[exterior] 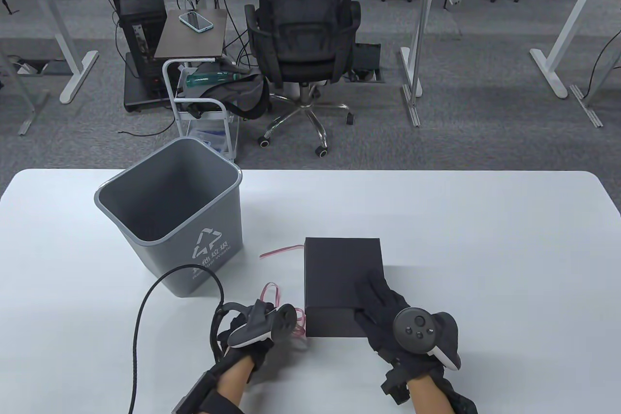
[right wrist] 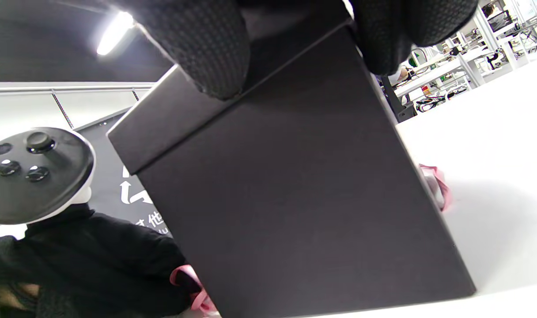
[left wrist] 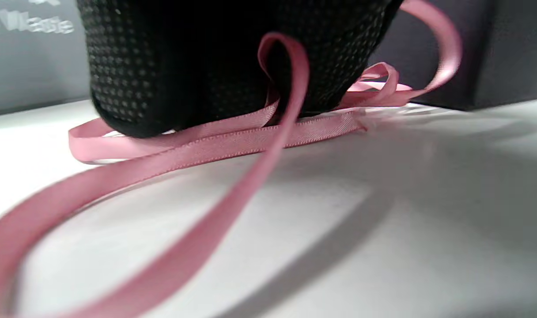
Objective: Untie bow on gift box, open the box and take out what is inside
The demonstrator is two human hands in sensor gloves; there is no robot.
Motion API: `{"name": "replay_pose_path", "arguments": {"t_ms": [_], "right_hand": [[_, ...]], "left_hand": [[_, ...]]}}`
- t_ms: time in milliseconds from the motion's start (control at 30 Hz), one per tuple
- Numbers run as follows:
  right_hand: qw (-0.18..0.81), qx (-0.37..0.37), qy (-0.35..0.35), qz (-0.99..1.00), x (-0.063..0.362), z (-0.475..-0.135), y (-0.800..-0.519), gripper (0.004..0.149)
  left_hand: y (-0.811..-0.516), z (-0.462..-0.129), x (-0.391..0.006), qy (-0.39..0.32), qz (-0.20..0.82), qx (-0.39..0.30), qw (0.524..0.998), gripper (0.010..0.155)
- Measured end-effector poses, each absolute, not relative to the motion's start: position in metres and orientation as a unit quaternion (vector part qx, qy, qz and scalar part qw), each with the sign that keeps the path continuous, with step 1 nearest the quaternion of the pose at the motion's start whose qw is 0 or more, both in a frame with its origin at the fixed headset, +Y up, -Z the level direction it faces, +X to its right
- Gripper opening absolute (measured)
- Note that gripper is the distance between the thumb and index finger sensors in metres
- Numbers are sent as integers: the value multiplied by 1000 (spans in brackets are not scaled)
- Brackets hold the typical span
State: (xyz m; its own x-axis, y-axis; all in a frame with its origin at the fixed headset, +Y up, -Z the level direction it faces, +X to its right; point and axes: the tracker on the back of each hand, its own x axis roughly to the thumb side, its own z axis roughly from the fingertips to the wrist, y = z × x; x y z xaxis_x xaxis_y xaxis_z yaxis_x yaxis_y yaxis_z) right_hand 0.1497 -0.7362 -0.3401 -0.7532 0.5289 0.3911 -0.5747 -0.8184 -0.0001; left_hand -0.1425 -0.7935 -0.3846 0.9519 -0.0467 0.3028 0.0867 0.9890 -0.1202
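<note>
One black gift box (exterior: 342, 278), lid on, sits near the white table's (exterior: 485, 263) front edge, right hand (exterior: 402, 317) resting flat-fingered on top. Just left, the left hand (exterior: 257, 329) pinches the loose pink ribbon (exterior: 269, 295). One grey bin (exterior: 170, 215) stands behind; open tabletop lies to the right.

A matte black gift box (exterior: 339, 268) is sitting upright on the counter, lid still on. Its pink ribbon (left wrist: 233, 137) is lying untied in loose loops just beside its left side.
</note>
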Motion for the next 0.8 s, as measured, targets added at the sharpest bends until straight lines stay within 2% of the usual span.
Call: {"name": "replay_pose_path", "arguments": {"t_ms": [233,400,533,633,700,800], "right_hand": [[296,189,-58,934,149,-341,-736,67],[295,186,-63,935,149,-340,-737,67],[292,185,-63,936,149,-340,-736,66],[295,185,-61,935,149,-340,-736,66],[294,185,-62,936,149,-339,-735,67],[296,184,-62,935,149,-340,-736,66]], "left_hand": [[-781,-372,-197,-77,-11,-90,993,40],[-765,-359,-233,-19,-100,-58,993,41],[-749,-348,-266,51,-67,-25,996,41],[-742,-345,-279,146,-181,-6,973,41],[-740,-344,-287,189,-214,-7,958,41],[-735,-344,-292,172,-104,-3,980,41]]}}
